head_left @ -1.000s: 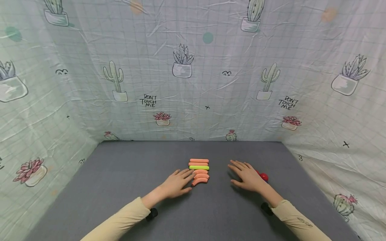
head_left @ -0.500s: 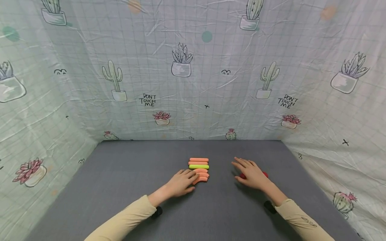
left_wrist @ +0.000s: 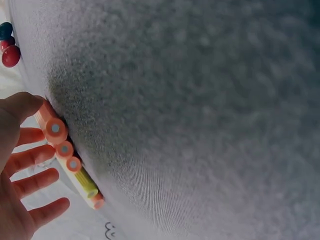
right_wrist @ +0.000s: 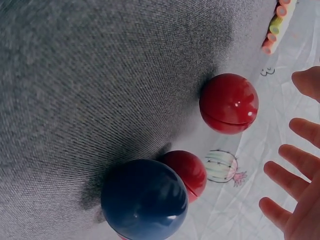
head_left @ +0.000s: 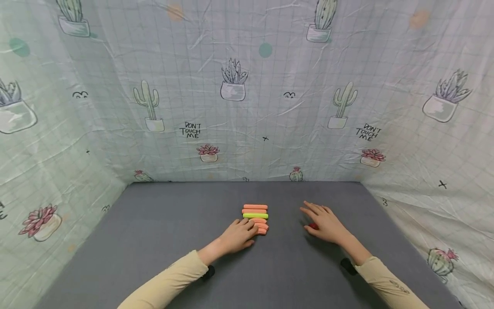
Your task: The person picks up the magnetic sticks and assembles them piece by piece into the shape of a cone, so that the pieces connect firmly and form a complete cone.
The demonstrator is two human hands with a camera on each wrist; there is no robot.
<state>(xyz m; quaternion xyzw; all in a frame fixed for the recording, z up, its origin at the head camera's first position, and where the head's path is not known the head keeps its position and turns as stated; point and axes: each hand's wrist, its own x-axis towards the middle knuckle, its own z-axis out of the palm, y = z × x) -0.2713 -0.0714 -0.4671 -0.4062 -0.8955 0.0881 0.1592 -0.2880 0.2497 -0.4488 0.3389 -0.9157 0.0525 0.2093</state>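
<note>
My left hand [head_left: 238,237] lies over the near, left ends of several curved orange tube pieces [head_left: 263,226]. In the left wrist view its fingers are spread, and the thumb overlaps the nearest curved piece [left_wrist: 55,129]; contact is hard to tell. Beyond lie a yellow-green stick [head_left: 255,216] and two straight orange sticks [head_left: 255,207], side by side. My right hand [head_left: 327,224] hovers with loose fingers above several balls, one red ball [head_left: 314,226] showing by its thumb. The right wrist view shows that red ball [right_wrist: 229,103], another red ball [right_wrist: 189,172] and a dark blue ball [right_wrist: 145,200], apart from the fingers.
The dark grey table [head_left: 173,214] spreads around both hands. Patterned cloth [head_left: 266,107] with cactus prints hangs behind it and along both sides. A dark wrist device [head_left: 348,266] sits under each forearm.
My left hand has moved right, covering more of the curved pieces. My right hand has shifted slightly right; the red balls at its right are now covered, and one shows by the thumb.
</note>
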